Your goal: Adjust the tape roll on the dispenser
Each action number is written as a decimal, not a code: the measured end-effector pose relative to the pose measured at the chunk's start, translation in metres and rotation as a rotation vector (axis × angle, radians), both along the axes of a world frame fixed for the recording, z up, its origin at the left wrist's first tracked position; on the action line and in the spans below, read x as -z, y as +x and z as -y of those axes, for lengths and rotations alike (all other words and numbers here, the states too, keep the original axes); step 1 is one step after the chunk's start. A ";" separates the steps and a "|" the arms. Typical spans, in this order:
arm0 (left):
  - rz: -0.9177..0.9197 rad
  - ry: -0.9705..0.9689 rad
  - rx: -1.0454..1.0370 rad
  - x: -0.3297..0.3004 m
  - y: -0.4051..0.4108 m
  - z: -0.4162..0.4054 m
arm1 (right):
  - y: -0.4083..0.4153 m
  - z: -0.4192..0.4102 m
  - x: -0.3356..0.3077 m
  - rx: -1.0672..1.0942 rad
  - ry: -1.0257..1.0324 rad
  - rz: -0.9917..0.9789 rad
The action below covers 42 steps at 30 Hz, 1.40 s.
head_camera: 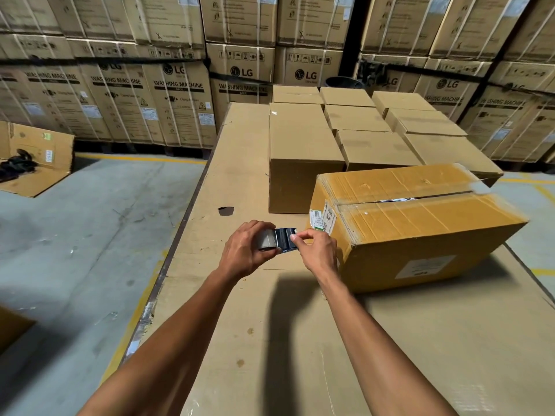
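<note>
— Warehouse bay, walled with stacked washing-machine cartons [180, 100]; cardboard-covered table [240, 340] in front, grey floor [75, 235] to the left.

— And on the table?

— Plain brown boxes [303, 154] in rows at the far end, and nearer, an orange-brown carton [420, 229] lying with its top seam unsealed, flaps slightly parted.

— Hands?

— Both raised just above the table, beside the carton's near left corner. Left hand [244, 253] wrapped round a roll of packing tape [277, 240], fingers curled over its far side. Right hand [318, 250] pinching at the roll's face, thumb and forefinger closed together on what looks like the loose end.

— Step in hand?

— Probably freeing the tape's end, judging by that pinch. Nothing laid on the seam yet.

— Next move?

— Likely needs a firm nip on the end and a steady pull while the left hand keeps the roll from spinning free; then a short carry rightwards to the carton's edge.

— Look of the roll?

— Wide, greyish core edge toward the left palm, glossy dark face reflecting light; clear or brown, cannot tell. Mostly hidden by fingers.
</note>
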<state>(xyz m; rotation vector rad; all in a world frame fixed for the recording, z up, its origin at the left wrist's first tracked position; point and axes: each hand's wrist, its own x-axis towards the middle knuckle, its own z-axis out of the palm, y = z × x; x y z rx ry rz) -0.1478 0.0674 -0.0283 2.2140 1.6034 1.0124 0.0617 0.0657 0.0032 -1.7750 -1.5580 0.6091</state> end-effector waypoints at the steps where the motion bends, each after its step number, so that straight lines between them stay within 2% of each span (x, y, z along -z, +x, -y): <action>1: 0.001 0.002 0.004 0.000 0.000 0.000 | -0.001 -0.001 0.000 -0.011 -0.009 -0.009; 15: 0.003 -0.007 -0.004 0.004 -0.004 0.001 | -0.006 -0.005 0.005 -0.093 -0.045 -0.022; 28: -0.005 0.001 0.000 0.002 -0.005 0.002 | -0.015 0.002 0.003 -0.177 0.067 0.199; 42: -0.017 -0.006 -0.011 0.009 -0.006 0.001 | -0.014 -0.003 0.005 -0.148 0.031 0.081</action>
